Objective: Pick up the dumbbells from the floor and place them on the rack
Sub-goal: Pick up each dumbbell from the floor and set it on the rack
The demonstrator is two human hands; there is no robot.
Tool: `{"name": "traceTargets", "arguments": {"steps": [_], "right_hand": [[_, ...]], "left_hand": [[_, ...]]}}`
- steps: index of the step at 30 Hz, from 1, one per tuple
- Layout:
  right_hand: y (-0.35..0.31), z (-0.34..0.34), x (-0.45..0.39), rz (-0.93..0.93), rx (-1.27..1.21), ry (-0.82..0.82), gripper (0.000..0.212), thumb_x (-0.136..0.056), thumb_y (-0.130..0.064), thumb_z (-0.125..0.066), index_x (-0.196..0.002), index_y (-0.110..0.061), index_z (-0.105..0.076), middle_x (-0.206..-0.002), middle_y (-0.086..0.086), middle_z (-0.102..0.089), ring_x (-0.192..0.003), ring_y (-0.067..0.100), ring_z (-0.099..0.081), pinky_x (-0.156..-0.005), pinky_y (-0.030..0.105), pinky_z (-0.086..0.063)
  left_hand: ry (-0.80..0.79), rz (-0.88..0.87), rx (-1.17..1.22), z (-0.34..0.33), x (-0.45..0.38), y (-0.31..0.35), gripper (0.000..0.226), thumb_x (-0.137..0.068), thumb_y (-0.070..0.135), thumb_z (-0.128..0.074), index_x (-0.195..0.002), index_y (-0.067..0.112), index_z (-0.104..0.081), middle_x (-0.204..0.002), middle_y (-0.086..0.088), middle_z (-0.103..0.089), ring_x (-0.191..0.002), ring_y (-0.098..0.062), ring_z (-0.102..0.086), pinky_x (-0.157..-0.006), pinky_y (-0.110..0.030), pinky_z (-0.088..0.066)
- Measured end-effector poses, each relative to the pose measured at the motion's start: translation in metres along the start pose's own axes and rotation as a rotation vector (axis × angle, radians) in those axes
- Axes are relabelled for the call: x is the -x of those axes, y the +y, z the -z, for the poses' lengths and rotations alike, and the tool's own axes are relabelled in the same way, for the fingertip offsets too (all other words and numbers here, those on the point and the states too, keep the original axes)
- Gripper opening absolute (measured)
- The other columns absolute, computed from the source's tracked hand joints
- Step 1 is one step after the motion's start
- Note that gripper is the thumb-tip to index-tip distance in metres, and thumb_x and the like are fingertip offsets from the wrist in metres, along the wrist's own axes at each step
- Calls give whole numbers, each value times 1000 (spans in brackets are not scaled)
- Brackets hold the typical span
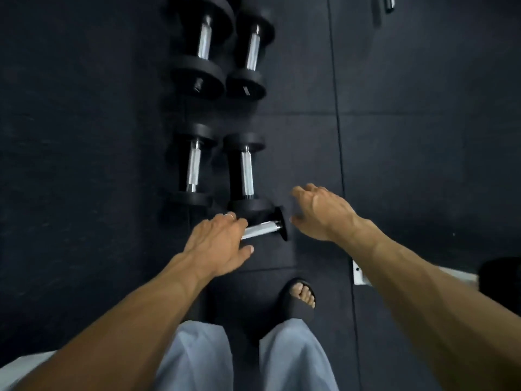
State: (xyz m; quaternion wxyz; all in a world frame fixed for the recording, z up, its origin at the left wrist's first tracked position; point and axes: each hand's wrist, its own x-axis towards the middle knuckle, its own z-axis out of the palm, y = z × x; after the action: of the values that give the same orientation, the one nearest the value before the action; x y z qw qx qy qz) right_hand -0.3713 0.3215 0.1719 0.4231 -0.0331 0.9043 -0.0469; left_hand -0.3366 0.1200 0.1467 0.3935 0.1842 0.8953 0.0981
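Several black dumbbells with chrome handles lie on the black rubber floor. The nearest dumbbell (262,229) lies crosswise, and only its right head and part of its handle show. My left hand (218,244) covers the left part of that handle, fingers laid over it and thumb spread out below; no firm grip shows. My right hand (318,213) hovers just right of the dumbbell's right head with fingers spread and nothing in it. Beyond lie a middle pair, left dumbbell (193,169) and right dumbbell (246,172), then a larger far pair (204,42).
A white metal bracket (359,273) with holes sits on the floor under my right forearm; I cannot tell what it belongs to. My foot in a black sandal (300,299) stands just behind the nearest dumbbell. A chrome bar end (390,4) shows at the top right.
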Motion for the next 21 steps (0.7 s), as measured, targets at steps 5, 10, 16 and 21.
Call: {"name": "traceTargets", "arguments": {"steps": [5,10,16,21], "right_hand": [[28,-82,-50,-107,-179,-14,44,-90,-36,-56,-127,-15,-44,-125,11,-50,-116,33,-50,-87,38,-42],[46,-145,-87,-153,-348,-9,57,-88,-49,-59,-132,-19,-42,-124,10,-52,-115,32,-53,-90,38,-45],[46,-191,-118,-200,-593,34,60,-82,-46,-68,-128,-19,-40,-118,9,-58,-108,29,-57,-88,37,-47],[47,-211,-123,-208,-655,188,48,-86,-30,-67,-127,-21,-44,-112,8,-61,-102,28,-58,-82,36,-45]], "left_hand": [[-87,-53,-40,-71,-69,-18,50,-90,51,-53,-128,19,-50,-118,-1,-52,-112,-23,-51,-92,-40,-45],[-98,-99,-109,-120,-120,-30,51,-90,52,-51,-129,19,-49,-118,-4,-53,-112,-24,-50,-93,-39,-41],[-136,-88,-172,-148,-151,-44,42,-89,45,-54,-124,22,-51,-111,-5,-64,-103,-27,-61,-92,-38,-42],[-135,-82,-196,-157,-162,-49,34,-88,41,-57,-118,24,-52,-111,-4,-66,-105,-27,-61,-87,-36,-40]]}}
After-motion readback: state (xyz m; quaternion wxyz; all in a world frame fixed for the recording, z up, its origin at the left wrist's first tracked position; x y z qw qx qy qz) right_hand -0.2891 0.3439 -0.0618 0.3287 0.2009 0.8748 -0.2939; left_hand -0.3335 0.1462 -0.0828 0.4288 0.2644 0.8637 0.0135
